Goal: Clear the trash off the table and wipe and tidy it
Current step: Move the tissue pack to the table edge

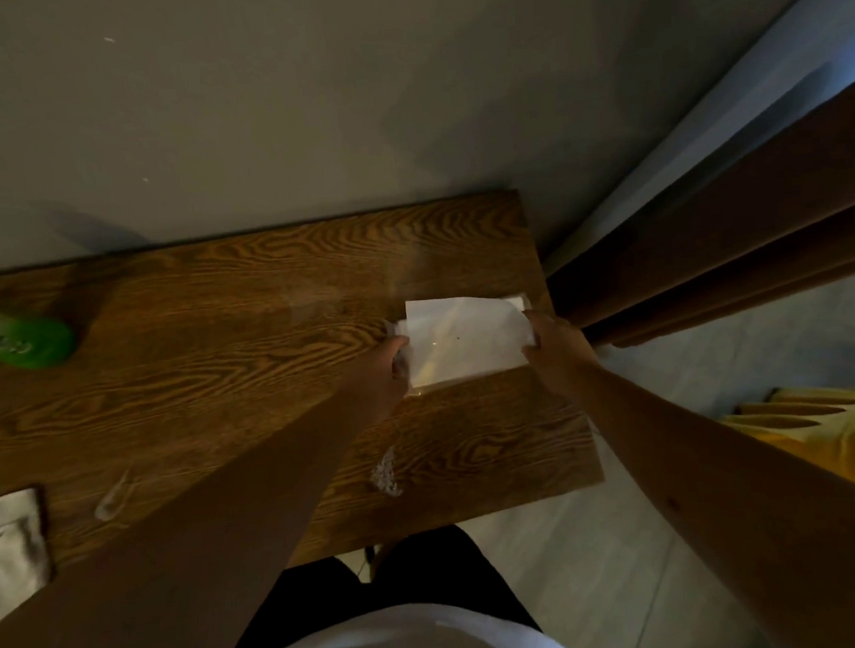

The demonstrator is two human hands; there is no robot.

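White paper (459,339), a flat smooth sheet with clear plastic beneath, lies right of centre on the wood-grain table (213,328), its long axis running left to right. Left hand (385,367) pinches its left edge and right hand (556,345) its right edge. Crinkled clear scrap (386,473) lies below; a green object (22,342) sits far left.

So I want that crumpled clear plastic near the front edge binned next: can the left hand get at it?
Probably yes. The crumpled clear plastic lies bare on the table just right of the left forearm, but the left hand must first release the white paper.
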